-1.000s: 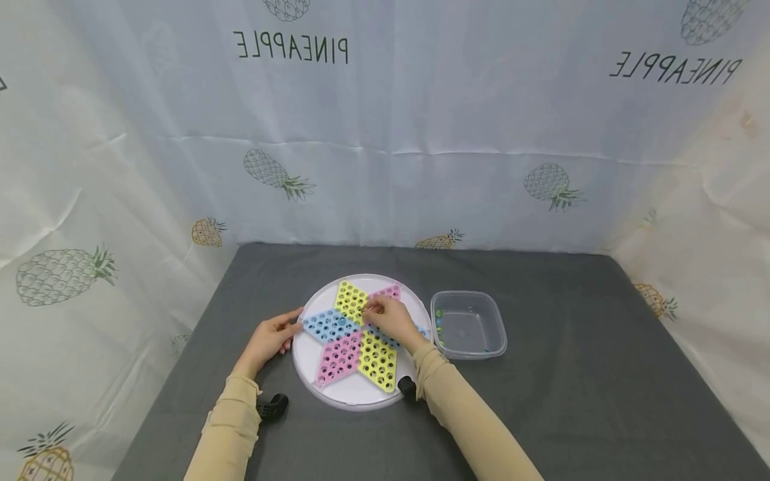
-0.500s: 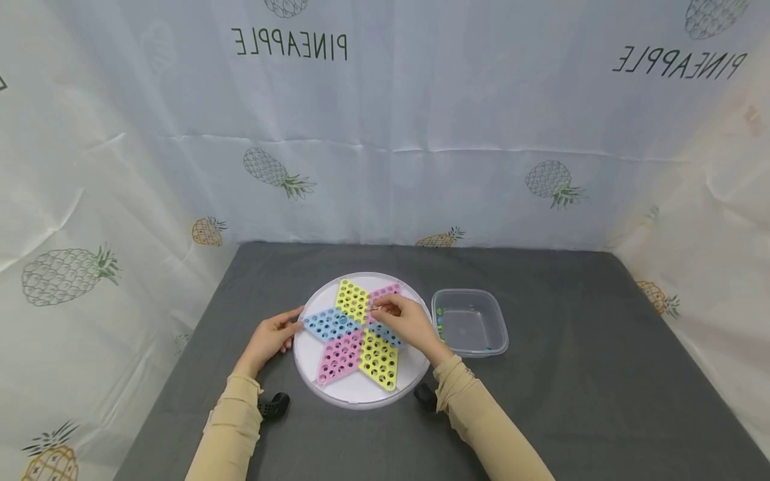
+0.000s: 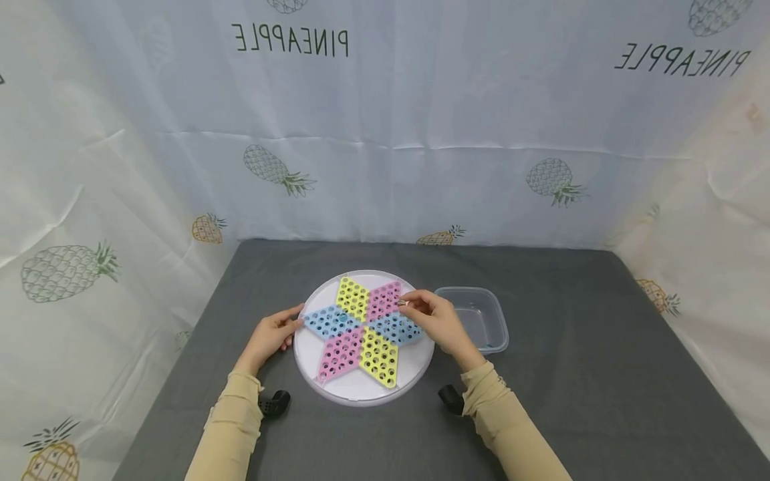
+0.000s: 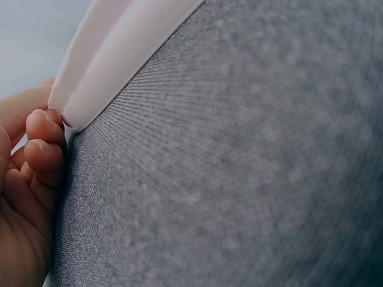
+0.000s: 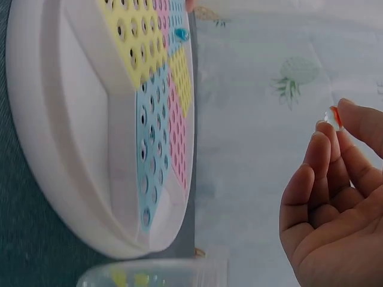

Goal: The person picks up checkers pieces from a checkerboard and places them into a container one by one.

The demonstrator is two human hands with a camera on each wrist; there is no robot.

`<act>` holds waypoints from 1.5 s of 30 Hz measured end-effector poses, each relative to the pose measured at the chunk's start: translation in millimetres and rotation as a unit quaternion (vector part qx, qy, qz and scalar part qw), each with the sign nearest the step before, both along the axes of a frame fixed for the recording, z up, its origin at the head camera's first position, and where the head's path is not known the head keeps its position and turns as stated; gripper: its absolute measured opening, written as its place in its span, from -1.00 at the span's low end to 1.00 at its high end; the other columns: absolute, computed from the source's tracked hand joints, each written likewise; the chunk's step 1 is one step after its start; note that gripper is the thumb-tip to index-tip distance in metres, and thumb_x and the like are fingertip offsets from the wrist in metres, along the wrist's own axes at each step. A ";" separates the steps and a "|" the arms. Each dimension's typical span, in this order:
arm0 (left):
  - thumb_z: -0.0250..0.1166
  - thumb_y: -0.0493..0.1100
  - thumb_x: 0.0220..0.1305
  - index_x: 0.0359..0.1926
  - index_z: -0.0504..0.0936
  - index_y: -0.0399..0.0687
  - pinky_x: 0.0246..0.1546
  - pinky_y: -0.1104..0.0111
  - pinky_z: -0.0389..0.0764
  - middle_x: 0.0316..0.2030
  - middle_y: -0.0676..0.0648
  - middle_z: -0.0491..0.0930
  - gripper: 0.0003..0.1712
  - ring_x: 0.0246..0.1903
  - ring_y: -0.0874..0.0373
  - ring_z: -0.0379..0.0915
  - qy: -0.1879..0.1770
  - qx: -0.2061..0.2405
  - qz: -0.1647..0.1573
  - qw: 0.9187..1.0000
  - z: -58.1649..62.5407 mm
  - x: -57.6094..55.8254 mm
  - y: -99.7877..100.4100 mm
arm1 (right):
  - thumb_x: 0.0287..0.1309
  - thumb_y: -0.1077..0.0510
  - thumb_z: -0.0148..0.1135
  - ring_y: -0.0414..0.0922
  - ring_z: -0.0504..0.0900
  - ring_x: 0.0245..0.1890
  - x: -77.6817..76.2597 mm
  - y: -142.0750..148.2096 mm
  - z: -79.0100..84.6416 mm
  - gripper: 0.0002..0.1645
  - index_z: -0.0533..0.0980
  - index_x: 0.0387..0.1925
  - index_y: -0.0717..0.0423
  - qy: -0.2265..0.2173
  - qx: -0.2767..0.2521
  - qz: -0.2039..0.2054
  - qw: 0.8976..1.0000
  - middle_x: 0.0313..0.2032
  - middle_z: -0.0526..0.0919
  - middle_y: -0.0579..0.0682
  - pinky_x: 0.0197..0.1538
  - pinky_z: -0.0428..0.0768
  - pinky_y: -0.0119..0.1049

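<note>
A round white Chinese checkers board (image 3: 304,357) carries a perforated star in yellow, pink and blue. My left hand (image 3: 272,337) holds its left rim; in the left wrist view curled fingertips (image 4: 45,128) lie right at the white edge. Over the board's right side, my right hand (image 3: 440,325) pinches a clear marble (image 5: 333,118) with an orange-red streak between thumb and fingertips, raised above the surface. A blue marble (image 5: 181,34) sits in the board, on the left blue point near the centre.
A clear plastic container (image 3: 504,327) stands right of the board, partly behind my right hand. Yellow-green marbles (image 5: 141,279) show inside it. Grey cloth (image 3: 601,374) covers the table, and a pineapple-print curtain (image 3: 385,187) hangs behind.
My right hand has moved right from the star's centre to the board's right side, pinching the marble. My left hand has stayed at the left rim.
</note>
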State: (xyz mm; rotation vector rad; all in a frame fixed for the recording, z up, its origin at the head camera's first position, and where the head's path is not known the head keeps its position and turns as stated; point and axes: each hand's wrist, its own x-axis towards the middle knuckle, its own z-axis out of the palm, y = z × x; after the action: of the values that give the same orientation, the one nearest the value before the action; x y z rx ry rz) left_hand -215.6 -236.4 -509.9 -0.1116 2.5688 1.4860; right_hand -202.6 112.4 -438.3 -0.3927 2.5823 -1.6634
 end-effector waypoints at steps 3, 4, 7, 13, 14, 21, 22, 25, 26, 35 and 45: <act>0.21 0.01 0.25 0.27 0.41 0.08 -0.59 0.42 0.38 -0.59 0.03 0.35 -0.44 -0.63 0.27 0.27 -0.001 0.002 0.002 1.000 0.4 -0.4 1.0 | 0.12 -0.04 0.27 -0.18 0.51 -0.38 1.3 8.3 2.2 -0.68 0.58 -0.11 0.00 0.000 -0.001 -0.015 1.000 -0.31 0.57 -0.02 -0.32 0.48 -0.41; 0.21 0.02 0.25 0.27 0.41 0.08 -0.59 0.43 0.38 -0.59 0.03 0.35 -0.44 -0.63 0.27 0.27 0.000 0.002 0.001 1.000 0.4 -0.6 1.3 | 0.12 -0.03 0.27 -0.20 0.50 -0.37 1.5 11.1 2.6 -0.68 0.58 -0.12 0.00 0.001 0.000 -0.021 1.000 -0.30 0.58 -0.01 -0.31 0.48 -0.42; 0.21 0.03 0.26 0.27 0.40 0.09 -0.58 0.43 0.39 -0.59 0.04 0.36 -0.44 -0.63 0.27 0.27 -0.001 0.001 -0.002 1.000 0.6 -1.4 1.3 | 0.11 -0.03 0.28 -0.20 0.51 -0.36 1.8 18.7 3.4 -0.68 0.58 -0.12 0.02 0.003 0.002 -0.037 0.999 -0.29 0.59 0.01 -0.28 0.49 -0.43; 0.21 0.04 0.26 0.28 0.39 0.07 -0.59 0.43 0.39 -0.59 0.03 0.36 -0.42 -0.64 0.27 0.27 0.004 0.000 -0.001 1.000 -0.1 -0.7 0.4 | 0.10 -0.08 0.28 -0.20 0.52 -0.35 2.8 30.6 -0.2 -0.64 0.58 -0.12 0.01 -0.004 0.009 -0.056 0.998 -0.27 0.60 0.02 -0.26 0.49 -0.44; 0.21 0.03 0.26 0.28 0.39 0.07 -0.59 0.43 0.39 -0.59 0.03 0.36 -0.42 -0.64 0.27 0.27 0.005 0.000 -0.001 1.000 -0.5 -0.6 0.4 | 0.10 -0.09 0.28 -0.21 0.51 -0.35 3.0 32.8 -1.5 -0.63 0.58 -0.12 0.01 -0.004 0.010 -0.057 0.998 -0.26 0.61 0.02 -0.25 0.49 -0.44; 0.22 0.02 0.25 0.27 0.41 0.07 -0.58 0.43 0.39 -0.60 0.03 0.36 -0.44 -0.63 0.27 0.28 0.004 0.006 -0.002 1.000 -2.5 -0.1 1.3 | 0.12 -0.01 0.27 -0.30 0.54 -0.36 1.5 54.0 -10.0 -0.64 0.58 -0.10 0.09 0.009 0.011 -0.069 0.997 -0.24 0.62 0.08 -0.25 0.50 -0.47; 0.21 0.02 0.25 0.27 0.40 0.06 -0.58 0.42 0.39 -0.59 0.03 0.36 -0.43 -0.63 0.27 0.28 0.005 0.005 -0.005 1.000 -2.3 0.0 1.2 | 0.13 0.00 0.26 -0.31 0.54 -0.36 1.3 57.5 -10.5 -0.64 0.57 -0.09 0.10 0.007 0.012 -0.073 0.997 -0.23 0.62 0.09 -0.26 0.50 -0.46; 0.22 0.02 0.25 0.26 0.41 0.07 -0.59 0.42 0.39 -0.60 0.02 0.36 -0.44 -0.63 0.26 0.27 0.007 0.006 -0.001 1.000 -1.1 0.2 1.0 | 0.15 -0.02 0.25 -0.31 0.54 -0.34 0.4 66.5 -11.8 -0.63 0.56 -0.07 0.10 0.000 0.018 -0.078 0.997 -0.22 0.61 0.09 -0.25 0.50 -0.45; 0.22 0.01 0.25 0.27 0.41 0.07 -0.58 0.42 0.38 -0.59 0.02 0.36 -0.44 -0.63 0.26 0.27 0.008 0.005 -0.002 1.000 -0.6 0.3 0.8 | 0.15 -0.03 0.24 -0.30 0.54 -0.33 0.1 69.0 -12.8 -0.62 0.56 -0.07 0.09 -0.004 0.023 -0.079 0.997 -0.21 0.61 0.08 -0.23 0.51 -0.45; 0.22 0.02 0.25 0.26 0.41 0.08 -0.58 0.42 0.38 -0.59 0.02 0.35 -0.44 -0.62 0.25 0.27 0.007 0.000 -0.002 1.000 0.0 -0.1 1.0 | 0.13 -0.12 0.23 -0.24 0.55 -0.31 -2.7 76.5 -23.6 -0.60 0.57 -0.09 0.03 -0.021 0.074 -0.082 0.994 -0.22 0.62 0.03 -0.24 0.50 -0.39; 0.23 0.01 0.24 0.26 0.42 0.06 -0.59 0.42 0.38 -0.59 0.02 0.35 -0.44 -0.63 0.25 0.27 0.010 -0.002 0.002 1.000 -0.6 -0.8 1.1 | 0.14 -0.12 0.22 -0.16 0.57 -0.27 -7.0 78.2 -28.2 -0.60 0.56 -0.11 0.05 -0.021 0.114 -0.066 0.991 -0.22 0.66 0.04 -0.21 0.51 -0.29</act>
State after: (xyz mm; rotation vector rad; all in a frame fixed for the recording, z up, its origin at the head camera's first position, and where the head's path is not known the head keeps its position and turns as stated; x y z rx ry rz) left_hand -216.4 -235.3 -510.5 -0.1040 2.5893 1.4909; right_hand -209.6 190.6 -466.5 -0.1765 2.7787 -1.3699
